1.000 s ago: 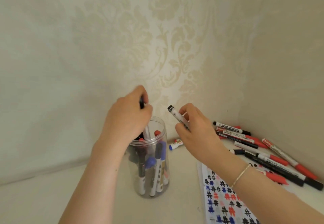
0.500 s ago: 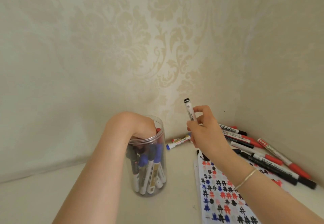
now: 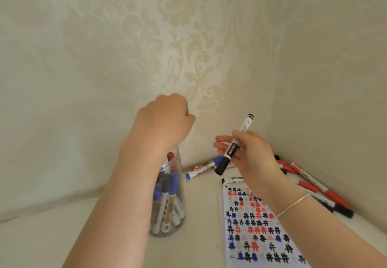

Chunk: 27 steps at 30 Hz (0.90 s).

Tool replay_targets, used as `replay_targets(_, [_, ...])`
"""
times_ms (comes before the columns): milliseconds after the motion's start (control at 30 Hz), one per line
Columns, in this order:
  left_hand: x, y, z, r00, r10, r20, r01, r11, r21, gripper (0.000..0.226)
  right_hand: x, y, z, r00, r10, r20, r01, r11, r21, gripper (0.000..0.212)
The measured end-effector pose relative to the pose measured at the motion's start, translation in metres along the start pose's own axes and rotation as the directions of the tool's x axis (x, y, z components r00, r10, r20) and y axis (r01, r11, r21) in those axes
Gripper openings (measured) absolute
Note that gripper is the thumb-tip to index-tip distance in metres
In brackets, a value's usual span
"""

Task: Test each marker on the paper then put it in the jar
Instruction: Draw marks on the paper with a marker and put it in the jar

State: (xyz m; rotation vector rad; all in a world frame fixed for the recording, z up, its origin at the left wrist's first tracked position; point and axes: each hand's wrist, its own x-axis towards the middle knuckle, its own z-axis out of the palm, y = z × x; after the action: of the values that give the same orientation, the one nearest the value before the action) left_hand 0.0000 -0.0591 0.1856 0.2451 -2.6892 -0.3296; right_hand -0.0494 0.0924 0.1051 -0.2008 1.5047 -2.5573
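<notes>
L hand (image 3: 165,118) hovers above the jar (image 3: 178,194), fingers curled under, back of hand to cam; can't tell if it holds anything. R hand (image 3: 251,158) pinches a black marker (image 3: 232,146), cap end down-left, tilted. Jar w/ markers stands under L wrist. Paper (image 3: 257,232) w/ test marks lies below R forearm; loose markers (image 3: 314,186) to R hand's right, blue marker (image 3: 204,168) between the hands.

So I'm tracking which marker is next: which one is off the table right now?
The black-capped marker held in the right hand; the others lie on the table or stand in the jar.
</notes>
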Motion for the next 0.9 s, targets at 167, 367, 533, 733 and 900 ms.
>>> replay_targets(167, [-0.014, 0.036, 0.034, 0.867, 0.285, 0.41, -0.178, 0.944, -0.279, 0.036, 0.008, 0.003, -0.007, 0.985, -0.123, -0.122, 0.1, 0.978, -0.181, 0.015])
replay_targets(367, [-0.013, 0.039, 0.061, 0.847, 0.412, 0.337, -0.152, 0.794, -0.588, 0.012, 0.003, -0.007, -0.018, 0.983, -0.175, -0.057, 0.168, 0.98, -0.103, 0.014])
replay_targets(533, [-0.025, 0.038, 0.067, 0.756, 0.536, 0.376, -0.039, 0.61, -0.792, 0.014, 0.0, -0.026, -0.036, 0.987, -0.045, 0.152, 0.077, 0.974, -0.212, 0.036])
replay_targets(733, [-0.035, 0.039, 0.09, 0.803, 0.519, 0.293, -0.073, 0.573, -0.816, 0.023, -0.005, -0.033, -0.049, 0.982, -0.009, 0.187, 0.062, 0.959, -0.277, 0.033])
replay_targets(900, [-0.033, 0.039, 0.108, 0.91, 0.324, 0.26, -0.144, 0.834, -0.533, 0.046, -0.013, -0.031, -0.07, 0.962, -0.21, -0.176, 0.171, 0.962, -0.214, 0.034])
